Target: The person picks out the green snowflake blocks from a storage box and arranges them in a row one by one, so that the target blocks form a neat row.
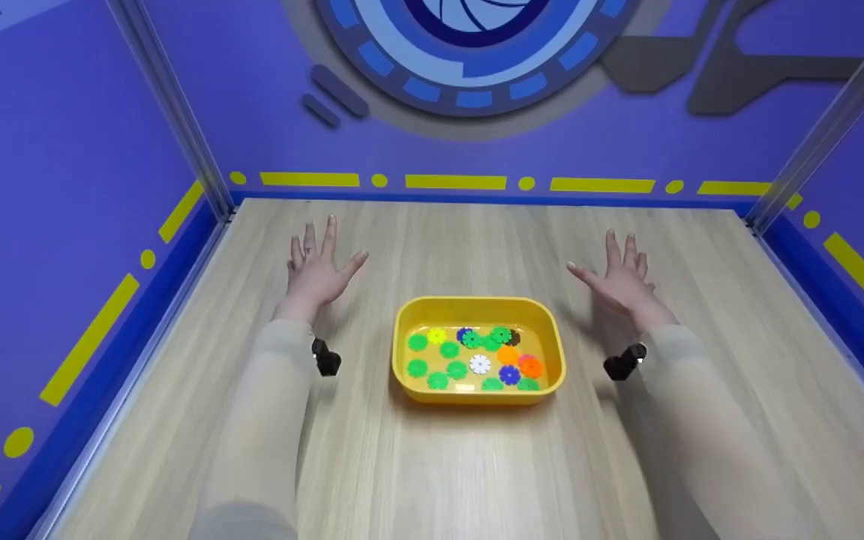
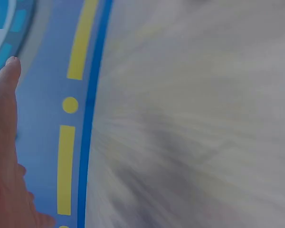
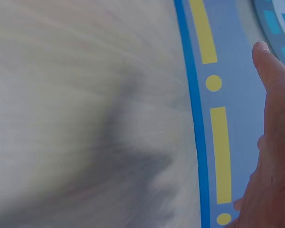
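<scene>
Hands [image 1: 317, 276] [image 1: 622, 286] spread; notched discs [image 1: 480, 364] inside rounded tub [image 1: 469, 398].

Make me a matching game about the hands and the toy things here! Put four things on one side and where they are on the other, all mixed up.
Things:
1. yellow rounded-rectangle tub
2. small white notched round disc
3. bare left hand
4. bare right hand

Places in the head view:
A. to the right of the tub, thumb pointing out toward the left
B. inside the tub
C. to the left of the tub, fingers spread
D. on the pale wood-grain table, between the two arms

Right pairs: 1-D, 2-B, 3-C, 4-A
</scene>
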The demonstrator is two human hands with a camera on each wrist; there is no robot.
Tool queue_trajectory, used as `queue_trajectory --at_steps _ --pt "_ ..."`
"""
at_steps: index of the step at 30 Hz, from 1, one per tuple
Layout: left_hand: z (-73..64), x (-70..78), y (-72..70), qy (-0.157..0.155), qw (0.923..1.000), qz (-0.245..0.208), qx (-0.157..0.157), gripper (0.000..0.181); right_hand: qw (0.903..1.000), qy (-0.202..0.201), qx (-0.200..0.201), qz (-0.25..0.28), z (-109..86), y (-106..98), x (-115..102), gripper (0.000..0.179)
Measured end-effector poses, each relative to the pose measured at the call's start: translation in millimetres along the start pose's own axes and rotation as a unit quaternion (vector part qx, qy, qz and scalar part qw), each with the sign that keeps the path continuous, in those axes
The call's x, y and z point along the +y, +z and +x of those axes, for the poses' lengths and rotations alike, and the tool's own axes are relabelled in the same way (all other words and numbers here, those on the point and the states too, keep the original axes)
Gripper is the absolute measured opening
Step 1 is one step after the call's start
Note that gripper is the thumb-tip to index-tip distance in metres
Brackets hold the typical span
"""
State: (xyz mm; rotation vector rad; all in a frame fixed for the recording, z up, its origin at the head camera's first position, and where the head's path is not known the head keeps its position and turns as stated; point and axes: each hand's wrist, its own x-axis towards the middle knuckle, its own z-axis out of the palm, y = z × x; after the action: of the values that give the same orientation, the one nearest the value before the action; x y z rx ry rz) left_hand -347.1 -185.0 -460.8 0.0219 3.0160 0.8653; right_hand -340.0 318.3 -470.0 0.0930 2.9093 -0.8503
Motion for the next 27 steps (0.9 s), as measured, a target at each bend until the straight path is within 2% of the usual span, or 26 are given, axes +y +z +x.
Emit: queue_trajectory --at_steps 3,7,10,12,14,16,21,23,25,26,27 --pt "-8.4 0.3 4.0 -0.001 0.9970 -0.077 -0.007 0.096 0.9994 -0.005 0.000 0.036 -4.5 4 1 0.115" --pt "-20.8 0.3 11.0 0.006 0.9872 -0.159 -0.011 0.092 0.9964 -0.008 -0.006 0.084 -11.6 10 3 0.111" --pt "-29.9 0.8 16.3 0.016 0.9761 -0.217 -0.005 0.086 0.9935 -0.006 -0.004 0.113 -17.9 13 0 0.106" --pt "-36.3 1.5 19.3 0.021 0.9656 -0.259 0.001 0.083 0.9916 -0.005 0.002 0.129 -22.5 13 -2 0.103" --pt "-43.1 1.3 22.7 0.023 0.9504 -0.310 0.004 0.079 0.9898 -0.003 0.007 0.142 -28.1 15 -4 0.101" --pt "-51.0 1.5 25.7 0.018 0.9316 -0.363 0.006 0.073 0.9876 -0.003 0.014 0.156 -33.8 16 -6 0.098" --pt "-68.0 5.0 32.9 -0.007 0.8624 -0.506 -0.010 0.067 0.9753 -0.026 0.043 0.215 -46.3 20 -10 0.089" --pt "-72.0 7.5 34.9 -0.014 0.8395 -0.543 -0.027 0.068 0.9662 -0.042 0.058 0.248 -50.4 21 -12 0.086" --pt "-75.0 9.8 36.3 -0.018 0.8302 -0.555 -0.045 0.068 0.9545 -0.059 0.072 0.283 -54.1 22 -15 0.083" --pt "-76.4 10.7 36.8 -0.020 0.8288 -0.556 -0.056 0.068 0.9485 -0.065 0.078 0.300 -56.0 23 -17 0.081" --pt "-77.8 11.3 37.0 -0.020 0.8314 -0.551 -0.067 0.067 0.9422 -0.072 0.086 0.316 -57.8 23 -18 0.078"
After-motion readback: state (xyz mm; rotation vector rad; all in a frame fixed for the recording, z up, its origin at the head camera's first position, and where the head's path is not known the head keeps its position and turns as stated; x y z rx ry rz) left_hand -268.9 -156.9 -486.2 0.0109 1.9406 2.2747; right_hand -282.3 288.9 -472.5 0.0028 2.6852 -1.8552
